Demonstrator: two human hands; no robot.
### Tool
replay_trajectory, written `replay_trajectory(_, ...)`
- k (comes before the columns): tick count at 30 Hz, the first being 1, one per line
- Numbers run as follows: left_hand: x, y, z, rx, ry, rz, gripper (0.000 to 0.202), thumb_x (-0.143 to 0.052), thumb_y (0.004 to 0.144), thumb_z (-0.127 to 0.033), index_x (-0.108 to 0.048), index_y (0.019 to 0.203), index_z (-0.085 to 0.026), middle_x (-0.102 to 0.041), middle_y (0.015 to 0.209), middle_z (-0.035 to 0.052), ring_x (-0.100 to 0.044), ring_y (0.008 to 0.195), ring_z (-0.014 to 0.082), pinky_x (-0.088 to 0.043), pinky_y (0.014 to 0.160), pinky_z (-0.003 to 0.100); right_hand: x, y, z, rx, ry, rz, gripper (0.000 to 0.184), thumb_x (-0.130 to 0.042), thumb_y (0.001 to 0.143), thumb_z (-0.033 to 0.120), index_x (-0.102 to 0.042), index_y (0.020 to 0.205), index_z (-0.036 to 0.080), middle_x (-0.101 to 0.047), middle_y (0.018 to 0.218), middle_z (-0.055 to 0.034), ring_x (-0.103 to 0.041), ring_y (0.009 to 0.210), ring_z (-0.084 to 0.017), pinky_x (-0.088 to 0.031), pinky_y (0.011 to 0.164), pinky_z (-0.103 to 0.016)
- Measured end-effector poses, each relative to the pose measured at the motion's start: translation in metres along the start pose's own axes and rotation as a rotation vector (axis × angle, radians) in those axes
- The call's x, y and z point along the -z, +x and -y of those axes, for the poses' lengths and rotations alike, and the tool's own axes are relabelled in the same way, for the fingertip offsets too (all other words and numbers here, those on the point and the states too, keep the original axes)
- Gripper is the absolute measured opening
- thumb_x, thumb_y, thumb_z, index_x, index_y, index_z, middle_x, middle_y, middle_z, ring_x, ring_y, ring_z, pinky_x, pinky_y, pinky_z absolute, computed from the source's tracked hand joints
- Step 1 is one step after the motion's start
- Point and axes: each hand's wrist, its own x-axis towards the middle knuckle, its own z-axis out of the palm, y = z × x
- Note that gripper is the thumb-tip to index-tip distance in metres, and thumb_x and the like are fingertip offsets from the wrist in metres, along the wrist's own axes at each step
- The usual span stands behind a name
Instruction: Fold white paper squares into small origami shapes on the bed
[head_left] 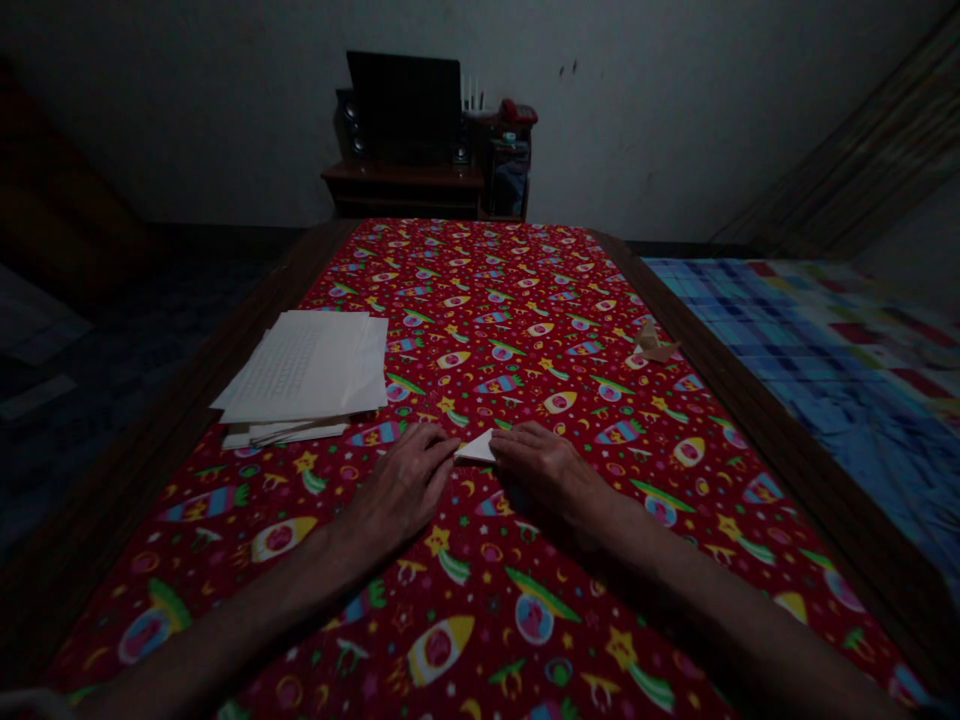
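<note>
A small folded piece of white paper [478, 447] lies on a red tablecloth [525, 330] printed with rockets and stars. My left hand [405, 480] rests palm down just left of it, its fingertips pressing on the paper's left edge. My right hand [544, 465] lies palm down on the other side, fingers bent onto the paper's right edge. Both hands pin the paper flat between them. Most of the paper is hidden under the fingers.
A stack of white sheets [307, 375] lies at the table's left. A small folded tan paper shape [654, 345] sits near the right edge. A bed with a blue checked cover [825, 350] stands to the right. A dark cabinet with a screen [427, 140] stands by the far wall.
</note>
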Motion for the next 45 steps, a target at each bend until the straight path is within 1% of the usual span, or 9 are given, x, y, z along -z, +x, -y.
replay_trajectory(4, -0.002, 0.002, -0.003, 0.032, -0.019, 0.032, 0.019, -0.044, 0.09, -0.018, -0.059, 0.103, -0.016, -0.056, 0.096, 0.0065, -0.052, 0.091, 0.0199, -0.047, 0.081, 0.035, 0.0, -0.001, 0.008, 0.028, -0.179, 0.0, 0.03, -0.045, 0.087, 0.01, -0.048, 0.117, 0.009, -0.06, 0.108, -0.0148, -0.053, 0.097, -0.024, -0.051, 0.079, -0.037)
replay_trajectory(9, -0.009, 0.009, -0.006, 0.066, -0.14, -0.026, 0.013, -0.049, 0.086, -0.018, -0.057, 0.096, -0.016, -0.06, 0.09, 0.005, -0.057, 0.085, 0.0179, -0.049, 0.077, 0.032, -0.005, -0.002, 0.014, 0.022, -0.345, -0.065, 0.046, -0.039, 0.084, 0.004, -0.038, 0.13, 0.003, -0.057, 0.117, -0.019, -0.053, 0.105, -0.026, -0.051, 0.084, -0.038)
replay_trajectory(14, -0.017, 0.022, -0.016, 0.157, -0.219, -0.044, 0.01, -0.051, 0.083, -0.025, -0.053, 0.09, -0.018, -0.063, 0.082, 0.0034, -0.061, 0.075, 0.0172, -0.051, 0.067, 0.029, -0.006, 0.007, 0.013, -0.128, -0.313, -0.048, 0.033, -0.047, 0.086, 0.011, -0.05, 0.119, 0.01, -0.065, 0.098, -0.0124, -0.058, 0.09, -0.022, -0.051, 0.075, -0.032)
replay_trajectory(19, -0.022, 0.03, -0.026, 0.336, -0.276, -0.084, 0.033, -0.047, 0.082, -0.024, -0.043, 0.114, -0.013, -0.065, 0.081, 0.0056, -0.065, 0.072, 0.0204, -0.052, 0.068, 0.034, -0.008, 0.011, 0.014, -0.048, -0.25, -0.19, 0.018, -0.047, 0.086, 0.013, -0.055, 0.102, 0.014, -0.064, 0.093, -0.0104, -0.058, 0.084, -0.019, -0.048, 0.073, -0.029)
replay_trajectory(28, -0.028, 0.027, -0.019, 0.171, -0.223, -0.125, 0.041, -0.044, 0.076, -0.007, -0.054, 0.115, -0.014, -0.067, 0.099, 0.0077, -0.065, 0.084, 0.0183, -0.052, 0.08, 0.034, -0.02, 0.013, 0.015, -0.057, -0.197, -0.333, 0.013, -0.037, 0.089, 0.014, -0.049, 0.086, 0.017, -0.058, 0.071, -0.0038, -0.051, 0.06, -0.014, -0.039, 0.057, -0.024)
replay_trajectory(33, -0.031, 0.023, -0.013, 0.06, -0.191, -0.143, 0.048, -0.047, 0.074, -0.005, -0.053, 0.121, -0.014, -0.065, 0.11, 0.0098, -0.063, 0.098, 0.0208, -0.051, 0.085, 0.036, -0.013, 0.014, 0.019, -0.217, -0.358, -0.234, 0.013, -0.044, 0.085, 0.021, -0.052, 0.094, 0.015, -0.062, 0.073, -0.0054, -0.052, 0.059, -0.015, -0.029, 0.05, -0.025)
replay_trajectory(37, -0.028, 0.02, -0.008, 0.035, -0.12, -0.078, 0.057, -0.044, 0.074, -0.003, -0.049, 0.129, -0.015, -0.067, 0.105, 0.0093, -0.065, 0.089, 0.02, -0.053, 0.076, 0.033, -0.012, 0.009, 0.014, -0.257, -0.26, -0.128, 0.015, -0.048, 0.081, 0.019, -0.052, 0.094, 0.014, -0.061, 0.069, -0.0035, -0.051, 0.055, -0.014, -0.026, 0.049, -0.025)
replay_trajectory(41, -0.023, 0.017, -0.004, 0.062, 0.025, -0.031, 0.046, -0.045, 0.082, -0.01, -0.051, 0.127, -0.02, -0.067, 0.103, 0.0067, -0.065, 0.086, 0.0192, -0.052, 0.074, 0.031, -0.013, 0.003, 0.01, -0.338, -0.239, -0.127, 0.008, -0.047, 0.082, 0.02, -0.052, 0.087, 0.016, -0.06, 0.067, -0.0015, -0.049, 0.055, -0.014, -0.026, 0.051, -0.025)
replay_trajectory(45, -0.02, 0.017, -0.006, 0.041, 0.018, -0.028, 0.03, -0.048, 0.085, -0.013, -0.054, 0.114, -0.018, -0.062, 0.103, 0.0059, -0.06, 0.093, 0.0192, -0.05, 0.081, 0.032, -0.014, 0.0, 0.008, -0.298, -0.301, -0.179, 0.008, -0.05, 0.081, 0.018, -0.053, 0.088, 0.016, -0.059, 0.075, -0.0033, -0.05, 0.064, -0.015, -0.028, 0.054, -0.026)
